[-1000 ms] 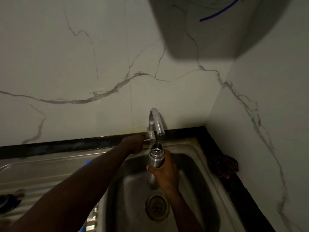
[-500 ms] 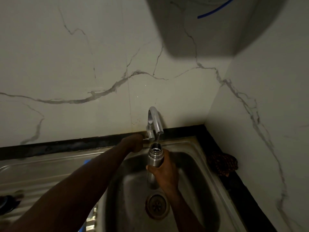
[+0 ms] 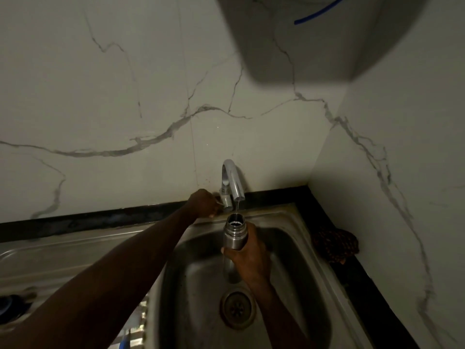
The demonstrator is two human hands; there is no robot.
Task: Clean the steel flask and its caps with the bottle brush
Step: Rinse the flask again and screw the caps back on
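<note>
The right hand (image 3: 247,258) wraps its fingers and thumb round the flask (image 3: 234,238), a slim cylinder of brushed steel with a ridged, threaded neck and an open mouth. It holds the flask upright over the sink (image 3: 309,250), directly under the tap (image 3: 232,182), and a thin thread of water falls from the spout into the mouth. The flask's lower part is hidden behind the palm and lost in shadow.

The left hand (image 3: 203,204) reaches across to the base of the tap, fingers curled at the small handle; the handle itself is mostly covered, so how firmly it is gripped is hard to make out.

The tap is a polished, curved metal tube. The sink is a dull steel basin with rounded corners and a round slotted drain (image 3: 237,308); a ribbed draining board (image 3: 50,258) lies to its left. A dark, knobbly cloth (image 3: 336,245) sits on the black ledge at the right corner. The wall (image 3: 125,96) is smooth pale marble with grey veins. Dark objects at the lower left edge are cut off and unclear.
</note>
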